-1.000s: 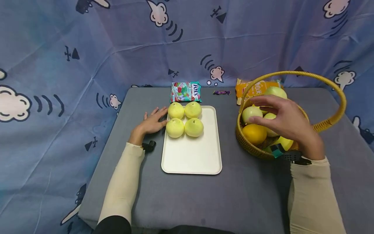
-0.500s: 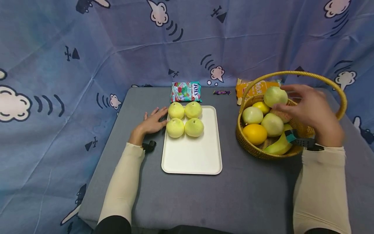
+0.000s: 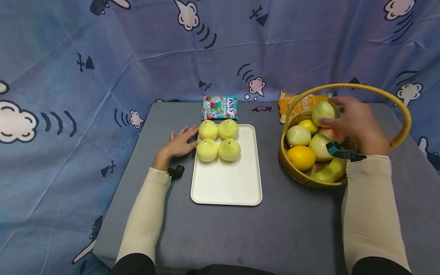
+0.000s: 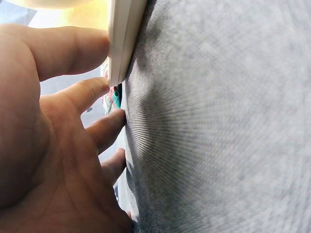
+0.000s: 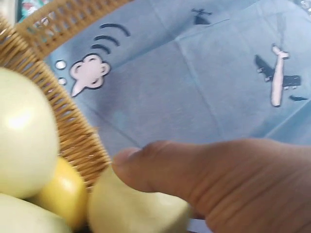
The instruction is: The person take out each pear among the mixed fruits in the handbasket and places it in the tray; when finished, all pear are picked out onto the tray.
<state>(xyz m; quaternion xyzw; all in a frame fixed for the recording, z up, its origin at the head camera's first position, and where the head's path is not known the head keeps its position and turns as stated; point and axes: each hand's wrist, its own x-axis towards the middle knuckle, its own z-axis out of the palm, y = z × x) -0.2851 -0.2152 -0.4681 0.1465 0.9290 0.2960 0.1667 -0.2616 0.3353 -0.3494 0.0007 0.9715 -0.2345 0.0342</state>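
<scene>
My right hand (image 3: 359, 120) grips a pale green apple-like fruit (image 3: 323, 112) at the back of the wicker basket (image 3: 292, 175). Its thumb lies across that fruit (image 5: 131, 208) in the right wrist view; the other fingers are mostly hidden. Around it in the basket are more pale green fruits (image 3: 298, 135), a lemon (image 3: 301, 157), a banana (image 3: 331, 170) and a reddish fruit (image 3: 333, 134). My left hand (image 3: 179, 144) rests spread on the table, thumb and forefinger at the left edge of the white tray (image 3: 227, 187). Several yellow-green fruits (image 3: 229, 149) sit together on the tray's far left part.
Behind the tray lies a green and red Fox's candy bag (image 3: 219, 107). A small purple wrapped candy (image 3: 262, 109) is to its right, and an orange snack packet (image 3: 306, 102) lies behind the basket. The basket's tall handle (image 3: 357, 86) arches over the right arm.
My right hand has moved from above the basket's middle to its back right and now grips the topmost pale green fruit. The left hand and the tray have stayed in place.
</scene>
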